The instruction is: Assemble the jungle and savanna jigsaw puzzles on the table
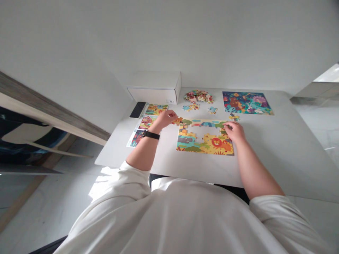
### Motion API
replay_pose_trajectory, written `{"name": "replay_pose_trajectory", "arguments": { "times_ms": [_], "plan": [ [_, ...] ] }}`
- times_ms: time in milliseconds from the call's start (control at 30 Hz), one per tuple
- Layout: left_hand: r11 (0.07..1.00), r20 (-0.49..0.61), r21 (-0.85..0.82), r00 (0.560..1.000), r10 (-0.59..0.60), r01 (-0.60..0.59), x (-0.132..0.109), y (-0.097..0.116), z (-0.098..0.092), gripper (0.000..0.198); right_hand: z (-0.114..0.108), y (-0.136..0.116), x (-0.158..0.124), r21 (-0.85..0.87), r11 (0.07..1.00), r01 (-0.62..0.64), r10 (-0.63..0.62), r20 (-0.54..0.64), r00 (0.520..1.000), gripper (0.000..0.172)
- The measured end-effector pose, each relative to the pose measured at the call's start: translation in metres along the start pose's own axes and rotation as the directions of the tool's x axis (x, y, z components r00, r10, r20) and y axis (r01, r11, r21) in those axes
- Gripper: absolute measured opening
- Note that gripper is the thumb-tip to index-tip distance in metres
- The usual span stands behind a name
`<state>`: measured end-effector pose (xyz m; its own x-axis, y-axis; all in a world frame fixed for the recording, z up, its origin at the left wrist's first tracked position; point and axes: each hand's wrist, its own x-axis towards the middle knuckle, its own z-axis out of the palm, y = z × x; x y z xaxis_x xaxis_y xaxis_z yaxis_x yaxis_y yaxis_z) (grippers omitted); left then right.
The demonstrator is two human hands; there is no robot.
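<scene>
Jigsaw puzzle (205, 137) near white box (155, 88), corner label (169, 101) unreadably small

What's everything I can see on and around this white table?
white table: one, white, under everything below
cardboard box: one, white, behind the table's far edge
phone: one, black, far left corner
picture sheets: three, multicoloured, left side
heap of puzzle pieces: one, multicoloured, far edge
finished puzzle: one, mainly blue, far right
half-built animal jigsaw puzzle: one, mainly yellow, middle
orange puzzle piece: one, orange, in the left hand
left hand: one, holding that piece
right hand: one, on the puzzle's far edge
wristband: one, black, left wrist
shirt: one, white, foreground
</scene>
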<state>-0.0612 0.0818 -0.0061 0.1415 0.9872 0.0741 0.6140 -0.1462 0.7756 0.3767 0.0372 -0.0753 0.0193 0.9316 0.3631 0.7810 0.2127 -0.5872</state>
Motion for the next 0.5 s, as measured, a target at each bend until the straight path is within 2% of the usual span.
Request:
{"name": "replay_pose_trajectory", "arguments": {
  "times_ms": [67,133,200,267,333,500],
  "plan": [
    [0.957,0.012,-0.287,0.999,-0.042,0.043,-0.013,0.014,0.02,0.021,-0.005,-0.007,0.005,0.018,1.0,0.0,0.0,-0.023,1.0,0.021],
    [0.833,0.11,-0.54,0.991,-0.074,0.122,-0.024,0.028,0.042,0.031,-0.008,-0.02,0.011,0.085,0.996,0.009,-0.007,-0.021,1.0,0.023],
    [0.72,0.179,-0.672,0.982,-0.067,0.172,-0.034,0.039,0.063,0.038,-0.006,-0.037,0.014,0.206,0.979,-0.003,-0.006,0.04,0.999,0.028],
    [0.663,0.207,-0.725,0.977,-0.046,0.185,-0.04,0.045,0.079,0.04,0.004,-0.057,0.013,0.332,0.942,-0.039,-0.01,0.143,0.99,0.033],
    [0.648,0.197,-0.741,0.98,-0.041,0.177,-0.042,0.046,0.089,0.04,0.02,-0.075,0.007,0.409,0.909,-0.079,-0.01,0.211,0.977,0.036],
    [0.652,0.163,-0.743,0.986,-0.038,0.148,-0.04,0.039,0.096,0.041,0.064,-0.103,-0.02,0.562,0.806,-0.187,0.074,0.218,0.973,0.038]
  ]
}}
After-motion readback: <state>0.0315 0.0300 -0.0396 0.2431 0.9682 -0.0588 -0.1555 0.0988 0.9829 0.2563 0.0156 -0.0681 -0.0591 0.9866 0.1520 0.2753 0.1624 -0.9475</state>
